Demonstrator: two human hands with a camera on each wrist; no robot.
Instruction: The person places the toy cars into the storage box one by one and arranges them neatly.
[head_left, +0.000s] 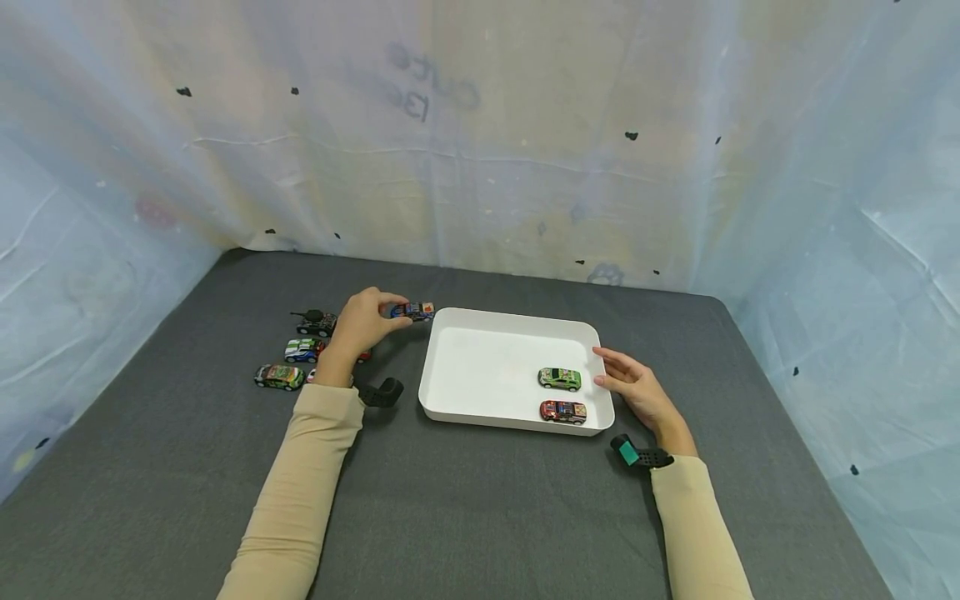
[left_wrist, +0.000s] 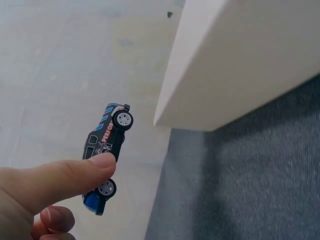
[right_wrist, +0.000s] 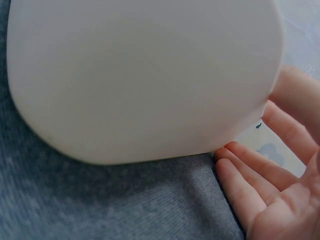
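Observation:
My left hand (head_left: 362, 323) pinches a dark blue toy car (head_left: 422, 311) between thumb and fingers, just left of the far left corner of a white tray (head_left: 480, 375). In the left wrist view the car (left_wrist: 101, 135) shows white wheels and "PERFOR" lettering on its side, with the thumb across its middle. Inside the tray, near its right end, a green toy car (head_left: 559, 379) stands behind a red toy car (head_left: 563, 412). My right hand (head_left: 636, 388) is at the tray's right wall, its fingers (right_wrist: 245, 185) loosely extended along the outside.
Left of the tray stand several more toy vehicles: a black one with a gun barrel (head_left: 316, 322), a white, green and blue car (head_left: 303, 350) and a multicoloured car (head_left: 278, 377). My left forearm partly covers others. Grey cloth (head_left: 480, 508) covers the table; pale sheeting (head_left: 525, 208) hangs behind.

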